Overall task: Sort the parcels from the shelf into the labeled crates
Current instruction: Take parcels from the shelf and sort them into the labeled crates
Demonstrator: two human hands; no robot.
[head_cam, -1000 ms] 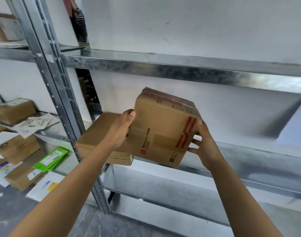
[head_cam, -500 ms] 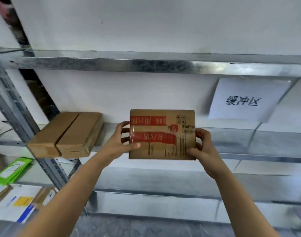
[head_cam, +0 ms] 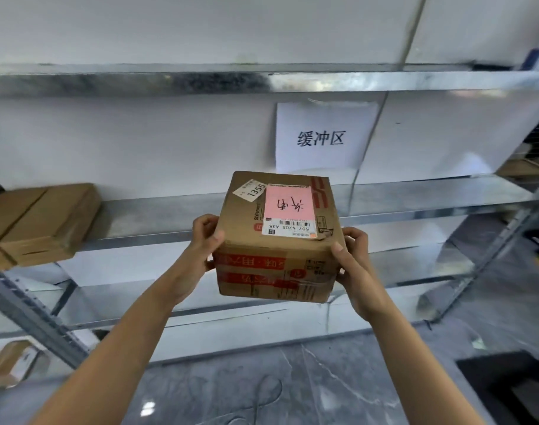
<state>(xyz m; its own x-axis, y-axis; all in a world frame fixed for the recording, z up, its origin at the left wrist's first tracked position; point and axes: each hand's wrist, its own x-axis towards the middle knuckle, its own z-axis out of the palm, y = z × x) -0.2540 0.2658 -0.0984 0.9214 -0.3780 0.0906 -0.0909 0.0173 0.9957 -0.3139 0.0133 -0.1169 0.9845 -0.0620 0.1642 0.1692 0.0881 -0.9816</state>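
I hold a brown cardboard parcel in front of the metal shelf, at mid height. Its top face carries a pink label with handwriting, a barcode strip and a small sticker reading 1355. Red printed bands run across its front. My left hand grips the parcel's left side with the thumb on the top edge. My right hand grips its right side the same way. A second flat brown parcel lies on the shelf at the left.
A white paper sign with printed characters hangs on the wall behind the shelf. A slanted shelf post crosses the lower left, with more parcels beyond it. Grey marbled floor lies below; a dark object sits at lower right.
Both hands have tipped the parcel so its labelled top face now shows. The view has swung right, bringing the sign toward the centre and pushing the flat parcel to the left edge.
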